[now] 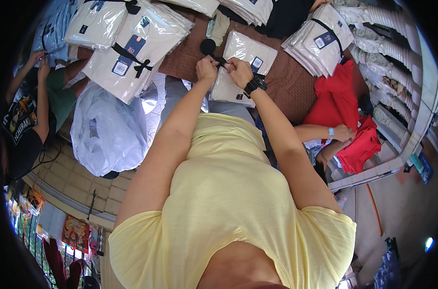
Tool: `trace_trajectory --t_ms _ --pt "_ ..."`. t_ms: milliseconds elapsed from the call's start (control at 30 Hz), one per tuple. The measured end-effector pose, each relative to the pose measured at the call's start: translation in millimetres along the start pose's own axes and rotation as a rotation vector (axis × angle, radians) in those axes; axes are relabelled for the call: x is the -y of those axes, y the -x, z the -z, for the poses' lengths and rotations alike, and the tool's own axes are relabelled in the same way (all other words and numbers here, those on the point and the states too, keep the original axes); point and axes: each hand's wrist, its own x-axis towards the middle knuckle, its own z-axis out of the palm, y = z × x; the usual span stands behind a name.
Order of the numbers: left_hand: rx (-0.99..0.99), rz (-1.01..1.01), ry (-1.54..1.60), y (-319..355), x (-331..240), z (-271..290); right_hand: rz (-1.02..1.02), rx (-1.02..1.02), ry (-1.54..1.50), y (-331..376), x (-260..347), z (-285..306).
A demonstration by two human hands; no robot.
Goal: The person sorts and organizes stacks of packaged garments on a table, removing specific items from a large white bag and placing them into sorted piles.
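Note:
A stack of white folded garments in clear packets (240, 58) lies on a brown-covered table (288, 84). Both my hands are above its near edge, fists close together. My left hand (207, 68) and my right hand (238, 72), which has a black watch on its wrist, each pinch a black ribbon (221, 61) that runs over the stack. A black ribbon roll (208, 46) sits just beyond my left hand.
Tied bundles of packed white garments lie at the upper left (132, 50) and upper right (320, 38). A large clear plastic bag (108, 130) hangs at the left. Another person's hands (341, 133) handle red garments (339, 103) at the right. A third person (28, 111) works at the far left.

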Motion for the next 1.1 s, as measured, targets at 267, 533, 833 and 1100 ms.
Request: trace_trajectory --t_ms 267,533,833,1100 --pt "-0.012 0.011 -0.015 1 -5 -2 -0.013 0.02 -0.069 3 1 9" --pt "0.083 -0.105 0.677 6 29 -6 -0.008 0.139 -0.225 -46 9 17" --pt "0.031 0.08 0.527 -16 24 -22 0.124 -0.001 0.037 -77 14 -8" --pt "0.102 0.169 0.647 1 0 4 0.044 -0.129 -0.008 -40 -21 -32"
